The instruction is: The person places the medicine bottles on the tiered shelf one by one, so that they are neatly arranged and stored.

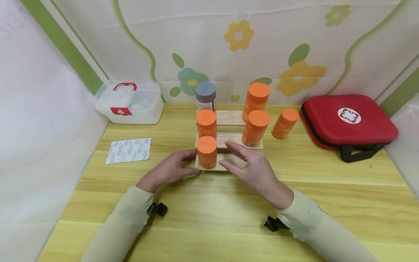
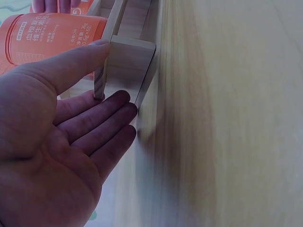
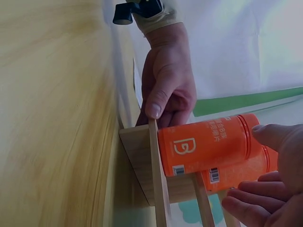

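Note:
A stepped wooden rack (image 1: 226,140) bears several orange bottles and one grey-capped bottle (image 1: 206,95). On its lowest step, at the left end, stands an orange bottle (image 1: 207,153), upright. My left hand (image 1: 171,168) holds the left end of that step, thumb (image 2: 90,54) at the front edge and fingers toward the back. To the right of the front bottle, my right hand (image 1: 255,169) has its thumb and fingers spread, holding nothing. Behind are a middle-left bottle (image 1: 206,122), a middle-right bottle (image 1: 255,129) and a back-right bottle (image 1: 256,100).
Another orange bottle (image 1: 284,123) stands on the table right of the rack. Farther right lies a red first-aid case (image 1: 353,120). At left are a clear plastic box (image 1: 144,105) with a red handle and a white printed packet (image 1: 128,151). A flowered curtain hangs behind.

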A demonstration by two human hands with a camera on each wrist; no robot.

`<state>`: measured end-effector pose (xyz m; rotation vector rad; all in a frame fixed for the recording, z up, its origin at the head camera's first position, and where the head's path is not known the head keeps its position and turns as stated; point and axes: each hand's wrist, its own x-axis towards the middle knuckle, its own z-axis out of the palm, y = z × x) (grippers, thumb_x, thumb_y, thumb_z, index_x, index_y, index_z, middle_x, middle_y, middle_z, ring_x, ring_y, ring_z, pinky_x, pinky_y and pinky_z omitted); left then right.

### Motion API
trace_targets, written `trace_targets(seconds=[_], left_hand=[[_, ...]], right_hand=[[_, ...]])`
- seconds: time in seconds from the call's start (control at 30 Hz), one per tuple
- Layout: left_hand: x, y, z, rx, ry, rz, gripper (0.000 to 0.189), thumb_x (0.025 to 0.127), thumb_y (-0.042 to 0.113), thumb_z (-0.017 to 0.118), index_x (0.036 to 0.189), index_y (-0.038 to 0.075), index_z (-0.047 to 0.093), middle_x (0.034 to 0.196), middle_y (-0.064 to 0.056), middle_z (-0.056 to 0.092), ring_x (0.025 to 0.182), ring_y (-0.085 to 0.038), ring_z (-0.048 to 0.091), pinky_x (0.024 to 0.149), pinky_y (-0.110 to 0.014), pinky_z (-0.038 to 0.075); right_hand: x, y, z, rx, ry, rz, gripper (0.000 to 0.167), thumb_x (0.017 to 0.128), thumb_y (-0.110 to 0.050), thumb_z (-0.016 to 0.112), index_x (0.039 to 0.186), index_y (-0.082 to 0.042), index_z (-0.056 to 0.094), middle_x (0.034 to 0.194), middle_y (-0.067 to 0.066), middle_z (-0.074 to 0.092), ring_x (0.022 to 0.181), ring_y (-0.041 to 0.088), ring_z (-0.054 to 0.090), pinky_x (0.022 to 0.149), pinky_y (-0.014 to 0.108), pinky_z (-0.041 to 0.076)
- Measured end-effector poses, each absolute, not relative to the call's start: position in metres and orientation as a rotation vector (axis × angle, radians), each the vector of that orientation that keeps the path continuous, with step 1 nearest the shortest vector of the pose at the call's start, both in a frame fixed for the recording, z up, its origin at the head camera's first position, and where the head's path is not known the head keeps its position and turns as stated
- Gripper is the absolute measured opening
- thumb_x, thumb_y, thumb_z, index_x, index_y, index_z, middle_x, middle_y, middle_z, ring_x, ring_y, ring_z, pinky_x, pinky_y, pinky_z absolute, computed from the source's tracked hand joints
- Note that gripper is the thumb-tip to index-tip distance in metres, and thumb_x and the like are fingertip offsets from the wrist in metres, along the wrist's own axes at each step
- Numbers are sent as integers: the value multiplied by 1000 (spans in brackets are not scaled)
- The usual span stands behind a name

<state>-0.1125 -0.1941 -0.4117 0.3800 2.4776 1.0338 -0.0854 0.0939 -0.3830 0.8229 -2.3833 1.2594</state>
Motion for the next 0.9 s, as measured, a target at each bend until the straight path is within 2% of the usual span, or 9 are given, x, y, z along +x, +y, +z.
trace_targets(seconds=[0.2,0.43,0.6,0.67,0.73,0.83,0.9], left_hand=[[-112,-195,-411,378,2476,1034,72,98,34,82,161,14,52,162,-8,57,153,-31,51,130,-56,37],[-111,-195,-411,389,2485,1028,72,99,34,81,161,14,52,162,-8,57,153,-31,51,130,-57,37],[-112,-194,-411,379,2484,1025,72,98,36,82,161,15,52,162,-7,57,153,-31,51,130,-57,37],[-112,-195,-411,375,2484,1024,72,98,35,82,161,15,52,162,-8,57,153,-31,51,130,-57,37],[-112,-195,-411,377,2484,1025,71,98,35,82,160,15,52,162,-8,57,152,-31,52,130,-57,37],[-112,-195,-412,386,2482,1029,71,98,34,82,160,15,53,162,-8,57,152,-32,52,130,-57,37],[-112,-195,-412,388,2479,1034,71,98,34,82,160,15,53,162,-8,58,152,-32,52,130,-58,37]], right_hand=[[-80,110,-381,793,-2357,1242,56,81,-7,95,131,6,72,126,21,78,113,35,79,92,38,65],[-77,131,-379,770,-2312,1255,56,78,0,94,130,4,73,126,18,79,113,35,79,98,15,57],[-75,146,-376,763,-2285,1232,57,77,4,93,131,4,74,126,16,79,112,34,79,99,10,55],[-73,153,-375,746,-2281,1221,58,76,5,93,131,2,75,125,15,80,113,28,79,99,10,55],[-72,159,-375,723,-2282,1211,58,75,5,94,130,1,76,124,15,80,115,15,78,98,9,55],[-70,170,-376,696,-2280,1210,60,73,8,93,130,2,76,124,16,80,120,-5,70,98,8,54],[-69,177,-376,686,-2280,1208,61,73,11,93,131,3,75,125,18,80,121,-13,66,98,8,54]])
